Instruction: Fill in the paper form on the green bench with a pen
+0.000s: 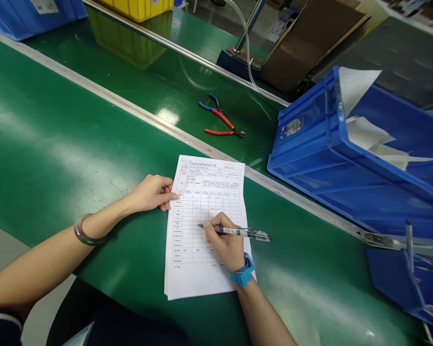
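Note:
A thin stack of printed form sheets (205,281) lies on the green bench, with a table and some handwriting on its top page. My right hand (226,242) grips a black-and-clear pen (252,233), its tip at the middle of the page's table. Around my right wrist is a blue strap (243,272). At the stack's left edge, my left hand (156,193) has its thumb on the paper and its other fingers curled, pinching the edge. A bangle (82,230) circles my left wrist.
Two pliers, one blue-handled (206,105) and one red-handled (220,131), lie beyond a metal rail (151,117). A large blue bin (310,158) with papers stands at right, near a smaller blue bin (389,274). Blue (54,21) and yellow (140,9) bins stand behind.

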The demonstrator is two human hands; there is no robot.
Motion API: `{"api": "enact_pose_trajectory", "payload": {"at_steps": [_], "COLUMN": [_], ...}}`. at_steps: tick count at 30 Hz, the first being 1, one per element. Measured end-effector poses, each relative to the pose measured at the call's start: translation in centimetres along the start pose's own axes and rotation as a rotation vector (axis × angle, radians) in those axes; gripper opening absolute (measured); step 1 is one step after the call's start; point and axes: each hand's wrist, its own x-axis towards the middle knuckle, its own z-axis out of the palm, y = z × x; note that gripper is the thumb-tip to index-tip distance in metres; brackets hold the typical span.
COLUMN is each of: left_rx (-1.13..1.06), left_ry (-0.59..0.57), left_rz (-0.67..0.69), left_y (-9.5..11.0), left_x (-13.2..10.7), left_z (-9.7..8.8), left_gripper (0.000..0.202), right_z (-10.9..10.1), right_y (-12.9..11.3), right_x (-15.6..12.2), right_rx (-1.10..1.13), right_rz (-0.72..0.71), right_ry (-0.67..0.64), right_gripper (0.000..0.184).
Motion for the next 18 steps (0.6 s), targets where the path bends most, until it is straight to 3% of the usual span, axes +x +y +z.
{"api": "enact_pose_trajectory", "payload": {"at_steps": [18], "left_rx": [0.013], "left_ry": [-0.010], "left_rz": [0.020], "left_y": [-0.44], "left_x": [0.08], "left_z": [-0.09], "left_gripper": [0.015], "right_z": [-0.07], "right_y": [0.05], "right_x": [0.23], "right_rx": [0.025], "right_rz": [-0.011], "right_ry": [-0.005], "right_gripper": [0.029]}}
